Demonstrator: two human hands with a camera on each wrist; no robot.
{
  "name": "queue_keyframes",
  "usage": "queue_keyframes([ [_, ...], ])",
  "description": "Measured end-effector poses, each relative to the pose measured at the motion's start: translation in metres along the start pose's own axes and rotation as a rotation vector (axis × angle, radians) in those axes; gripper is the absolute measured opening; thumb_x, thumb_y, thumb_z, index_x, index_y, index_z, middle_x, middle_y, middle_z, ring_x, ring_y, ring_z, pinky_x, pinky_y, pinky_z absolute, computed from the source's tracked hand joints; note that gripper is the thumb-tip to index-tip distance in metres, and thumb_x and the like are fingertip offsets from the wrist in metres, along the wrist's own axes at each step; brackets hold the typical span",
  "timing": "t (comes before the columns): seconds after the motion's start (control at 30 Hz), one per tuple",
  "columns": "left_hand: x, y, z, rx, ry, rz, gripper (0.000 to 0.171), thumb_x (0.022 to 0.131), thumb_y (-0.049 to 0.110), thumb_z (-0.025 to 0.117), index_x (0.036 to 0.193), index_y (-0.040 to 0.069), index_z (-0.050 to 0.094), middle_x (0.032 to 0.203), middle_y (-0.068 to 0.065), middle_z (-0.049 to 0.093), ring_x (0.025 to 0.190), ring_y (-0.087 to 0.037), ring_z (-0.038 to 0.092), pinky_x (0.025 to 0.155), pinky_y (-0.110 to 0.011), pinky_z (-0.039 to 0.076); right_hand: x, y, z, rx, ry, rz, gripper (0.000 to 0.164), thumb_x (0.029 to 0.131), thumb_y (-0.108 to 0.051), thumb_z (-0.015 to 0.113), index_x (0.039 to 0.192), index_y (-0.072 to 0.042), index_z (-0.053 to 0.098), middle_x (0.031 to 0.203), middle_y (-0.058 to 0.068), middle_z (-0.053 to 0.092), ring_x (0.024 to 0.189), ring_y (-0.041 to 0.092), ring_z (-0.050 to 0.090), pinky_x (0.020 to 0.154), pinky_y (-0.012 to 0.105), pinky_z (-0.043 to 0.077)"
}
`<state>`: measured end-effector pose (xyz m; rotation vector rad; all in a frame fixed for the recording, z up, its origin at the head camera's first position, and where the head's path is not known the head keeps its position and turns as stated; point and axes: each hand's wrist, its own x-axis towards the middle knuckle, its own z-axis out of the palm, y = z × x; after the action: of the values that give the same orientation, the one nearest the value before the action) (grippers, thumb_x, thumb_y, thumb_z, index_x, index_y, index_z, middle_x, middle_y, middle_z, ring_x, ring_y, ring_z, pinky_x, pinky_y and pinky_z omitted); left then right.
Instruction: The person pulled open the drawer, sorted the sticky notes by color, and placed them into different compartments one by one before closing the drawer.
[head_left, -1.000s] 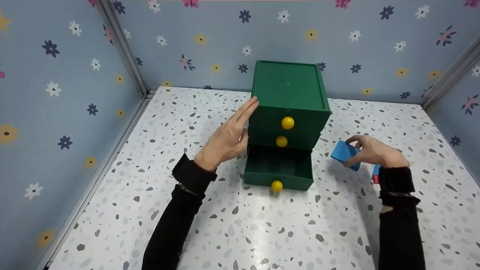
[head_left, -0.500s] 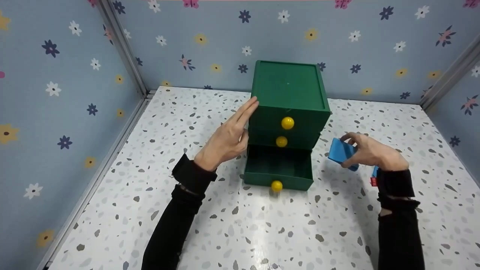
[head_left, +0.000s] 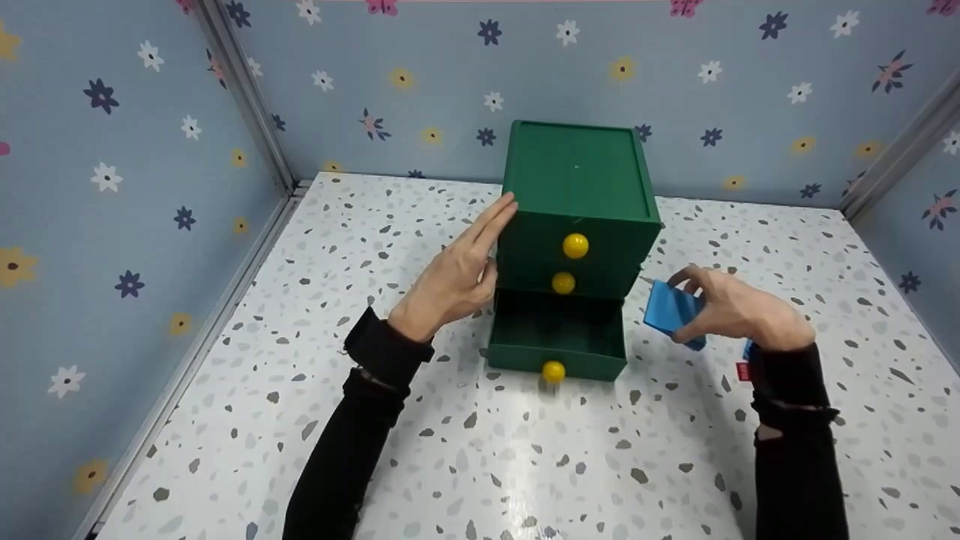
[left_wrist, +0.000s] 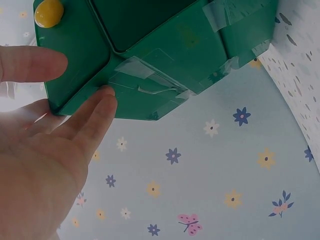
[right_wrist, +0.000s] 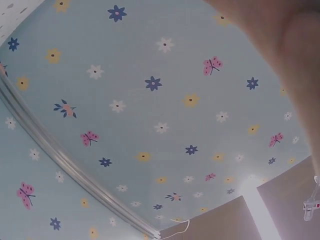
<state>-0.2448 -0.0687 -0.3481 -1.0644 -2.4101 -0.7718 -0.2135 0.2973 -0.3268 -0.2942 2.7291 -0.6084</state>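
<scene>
A green three-drawer cabinet (head_left: 579,169) with yellow round knobs stands towards the back of the table. Its bottom drawer (head_left: 517,357) is pulled out and its two upper drawers are closed. My left hand (head_left: 448,283) lies along the cabinet's left side with the fingers extended. In the left wrist view, the fingertips (left_wrist: 106,97) rest against the green side wall, near strips of clear tape. To the right of the cabinet, my right hand (head_left: 739,306) pinches a blue block (head_left: 667,309) between thumb and fingers. The right wrist view shows neither the block nor the fingers.
A small item with a red tag (head_left: 743,371) and a blue part lies partly hidden beneath the right wrist. Flower-patterned panels (head_left: 420,97) enclose the speckled white table (head_left: 480,457) at the back and sides.
My right hand has carried the blue block a little to the left, towards the cabinet. The left hand and the drawers have stayed where they were.
</scene>
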Motion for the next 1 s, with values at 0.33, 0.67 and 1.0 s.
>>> queue_keyframes([
  [0.33, 0.000, -0.001, 0.001, 0.005, 0.005, 0.007, 0.073, 0.081, -0.010, 0.040, 0.150, 0.006, 0.021, 0.159, -0.007, 0.017, 0.137, -0.014, 0.035, 0.068, -0.024, 0.038, 0.004, -0.010, 0.008, -0.025, -0.038, -0.018, 0.076, 0.067, -0.029, 0.081, 0.131, -0.006, 0.046, 0.117, 0.020, 0.054, 0.098, 0.028, 0.055, 0.081, 0.040, 0.051],
  [0.67, 0.000, -0.001, 0.001, -0.003, 0.011, 0.001, 0.074, 0.081, -0.011, 0.041, 0.150, 0.006, 0.021, 0.159, -0.007, 0.017, 0.135, -0.013, 0.036, 0.065, -0.022, 0.037, 0.008, -0.023, 0.017, -0.073, -0.045, -0.036, 0.078, 0.067, -0.030, 0.081, 0.131, -0.006, 0.045, 0.118, 0.020, 0.056, 0.099, 0.028, 0.056, 0.084, 0.044, 0.052],
  [1.0, 0.001, 0.000, 0.000, -0.005, 0.005, 0.006, 0.074, 0.080, -0.012, 0.041, 0.150, 0.006, 0.021, 0.159, -0.007, 0.017, 0.140, -0.015, 0.031, 0.081, -0.024, 0.042, 0.008, -0.036, 0.027, -0.121, -0.050, -0.077, 0.074, 0.068, -0.031, 0.081, 0.129, -0.007, 0.046, 0.117, 0.019, 0.056, 0.098, 0.028, 0.054, 0.088, 0.046, 0.048],
])
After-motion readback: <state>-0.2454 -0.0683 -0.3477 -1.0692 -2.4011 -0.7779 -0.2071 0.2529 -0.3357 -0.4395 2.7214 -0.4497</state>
